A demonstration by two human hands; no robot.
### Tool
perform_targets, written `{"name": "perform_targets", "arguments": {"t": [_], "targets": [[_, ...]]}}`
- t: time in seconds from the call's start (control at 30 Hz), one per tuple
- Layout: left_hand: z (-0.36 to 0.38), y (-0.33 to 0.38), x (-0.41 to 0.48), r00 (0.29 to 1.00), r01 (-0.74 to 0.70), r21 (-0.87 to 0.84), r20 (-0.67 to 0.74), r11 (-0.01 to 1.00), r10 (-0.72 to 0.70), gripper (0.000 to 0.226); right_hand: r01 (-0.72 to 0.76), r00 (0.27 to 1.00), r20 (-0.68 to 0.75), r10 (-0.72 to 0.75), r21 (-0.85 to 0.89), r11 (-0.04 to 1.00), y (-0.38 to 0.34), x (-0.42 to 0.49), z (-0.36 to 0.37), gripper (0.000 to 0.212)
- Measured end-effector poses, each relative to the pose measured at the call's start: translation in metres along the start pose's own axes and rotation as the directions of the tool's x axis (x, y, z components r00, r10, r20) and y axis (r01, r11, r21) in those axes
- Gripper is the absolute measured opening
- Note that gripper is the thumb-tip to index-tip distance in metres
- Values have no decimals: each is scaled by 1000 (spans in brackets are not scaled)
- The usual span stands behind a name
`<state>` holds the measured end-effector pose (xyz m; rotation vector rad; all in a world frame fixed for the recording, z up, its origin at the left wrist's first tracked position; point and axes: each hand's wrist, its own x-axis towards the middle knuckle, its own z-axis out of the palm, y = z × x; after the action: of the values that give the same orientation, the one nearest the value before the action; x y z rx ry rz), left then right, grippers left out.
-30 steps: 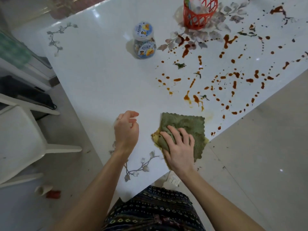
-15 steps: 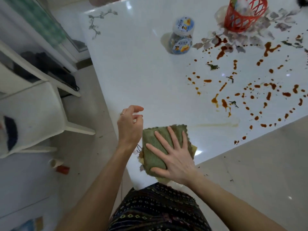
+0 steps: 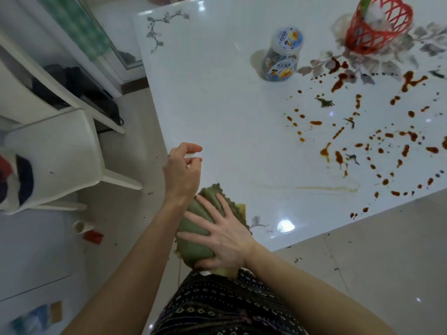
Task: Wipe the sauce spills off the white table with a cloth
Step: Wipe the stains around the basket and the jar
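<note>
A green cloth (image 3: 197,234) with a yellow underside lies at the near corner of the white table (image 3: 217,105), partly hanging over its edge. My right hand (image 3: 223,234) presses flat on the cloth with fingers spread. My left hand (image 3: 181,171) hovers just left of it over the table's left edge, fingers loosely curled and holding nothing. Red-brown sauce spills (image 3: 377,141) are spattered across the right half of the table. A faint yellowish smear (image 3: 324,189) runs along the near edge.
A blue-labelled jar (image 3: 283,58) stands mid-table, with a red mesh basket (image 3: 377,27) at the far right. A white chair (image 3: 55,160) stands on the floor to the left. A small cup and red scrap (image 3: 88,232) lie on the floor.
My right hand has dragged the cloth leftward and toward me, to the table's near corner. A smear trails where it passed. My left hand stays raised beside it.
</note>
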<state>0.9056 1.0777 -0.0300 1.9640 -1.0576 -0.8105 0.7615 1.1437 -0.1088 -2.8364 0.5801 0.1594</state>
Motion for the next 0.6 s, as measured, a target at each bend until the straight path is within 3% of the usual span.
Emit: {"name": "perform_targets", "arguments": {"t": [0.13, 0.23, 0.6], "targets": [[10, 5, -9, 1000, -6, 16, 14, 1000, 5, 27, 126, 992, 10, -126, -10, 992, 16, -29, 0, 91], [19, 6, -14, 999, 13, -5, 33, 1000, -13, 28, 131, 991, -15, -132, -29, 991, 43, -58, -2, 88], [20, 7, -25, 996, 88, -47, 20, 995, -87, 24, -208, 964, -182, 194, -62, 976, 142, -220, 7, 69]]}}
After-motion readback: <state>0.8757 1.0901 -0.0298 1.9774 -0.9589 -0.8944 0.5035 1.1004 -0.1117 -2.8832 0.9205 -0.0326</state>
